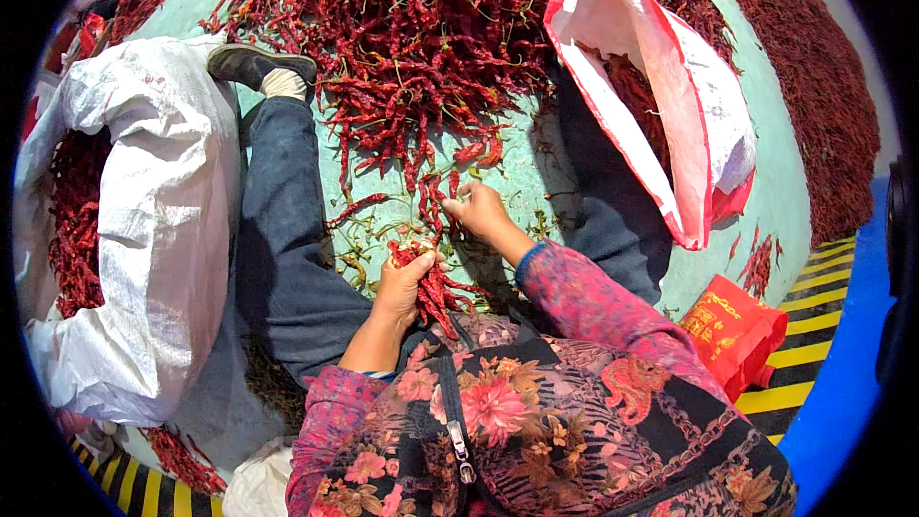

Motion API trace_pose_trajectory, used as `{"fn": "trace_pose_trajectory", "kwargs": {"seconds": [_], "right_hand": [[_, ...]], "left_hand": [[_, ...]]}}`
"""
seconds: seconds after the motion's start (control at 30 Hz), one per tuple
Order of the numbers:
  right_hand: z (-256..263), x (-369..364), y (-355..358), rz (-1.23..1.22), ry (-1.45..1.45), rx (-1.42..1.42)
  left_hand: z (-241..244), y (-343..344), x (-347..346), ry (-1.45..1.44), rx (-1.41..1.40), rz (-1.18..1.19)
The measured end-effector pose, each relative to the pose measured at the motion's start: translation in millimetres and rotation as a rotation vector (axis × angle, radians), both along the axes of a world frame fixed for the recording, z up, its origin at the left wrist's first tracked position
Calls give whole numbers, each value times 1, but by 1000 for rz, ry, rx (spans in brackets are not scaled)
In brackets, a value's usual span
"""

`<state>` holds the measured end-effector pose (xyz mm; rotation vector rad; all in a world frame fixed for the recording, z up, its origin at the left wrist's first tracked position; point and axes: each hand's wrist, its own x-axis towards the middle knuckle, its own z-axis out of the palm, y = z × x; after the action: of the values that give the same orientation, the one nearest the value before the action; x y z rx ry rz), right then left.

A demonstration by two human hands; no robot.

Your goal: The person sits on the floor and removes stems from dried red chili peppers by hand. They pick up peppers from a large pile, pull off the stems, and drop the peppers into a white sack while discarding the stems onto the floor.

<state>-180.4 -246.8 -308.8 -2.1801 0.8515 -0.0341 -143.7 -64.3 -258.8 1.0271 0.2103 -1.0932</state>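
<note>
My left hand (406, 281) grips a bunch of dried red chili peppers (435, 296), their stem ends gathered above the thumb and their tips hanging down towards my lap. Just above and to the right, my right hand (482, 212) has its fingers curled, with the fingertips at some loose dried chili peppers (431, 202). Whether the fingers are closed on one of them is hard to tell. Beyond both hands a large heap of dried red chili peppers (438, 36) spreads over the pale green floor (768, 136). Broken green stems (352, 258) litter the floor between my legs.
A white woven sack (169, 230) holding peppers lies to my left. Another sack with a red rim (693, 122) gapes open at the right, peppers inside. A red bag (732, 334) sits near the yellow-and-black floor stripes (811, 316). More peppers (797, 79) cover the far right.
</note>
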Motion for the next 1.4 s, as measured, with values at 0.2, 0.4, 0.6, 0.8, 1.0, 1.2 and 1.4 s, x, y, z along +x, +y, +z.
{"fn": "trace_pose_trajectory", "kwargs": {"seconds": [0.2, 0.4, 0.6, 0.8, 1.0, 1.2, 1.4], "right_hand": [[-15, 25, -7, -109, 113, -5], [15, -40, 19, 0, -68, 392], [40, -49, 59, 108, -263, 352], [71, -52, 50, 65, -276, 379], [91, -45, 40, 198, -341, 249], [106, -57, 30, 218, -405, 282], [108, -71, 17, 290, -492, -16]], "left_hand": [[-6, 2, 1, 13, -23, 55], [-5, -4, 1, 44, -123, 117], [5, -2, -6, -7, -151, 14], [12, 0, -10, -227, -43, 20], [34, -2, -12, -498, 107, -39], [72, -13, -19, -1088, 460, -278], [96, -26, -23, -1564, 466, -494]]}}
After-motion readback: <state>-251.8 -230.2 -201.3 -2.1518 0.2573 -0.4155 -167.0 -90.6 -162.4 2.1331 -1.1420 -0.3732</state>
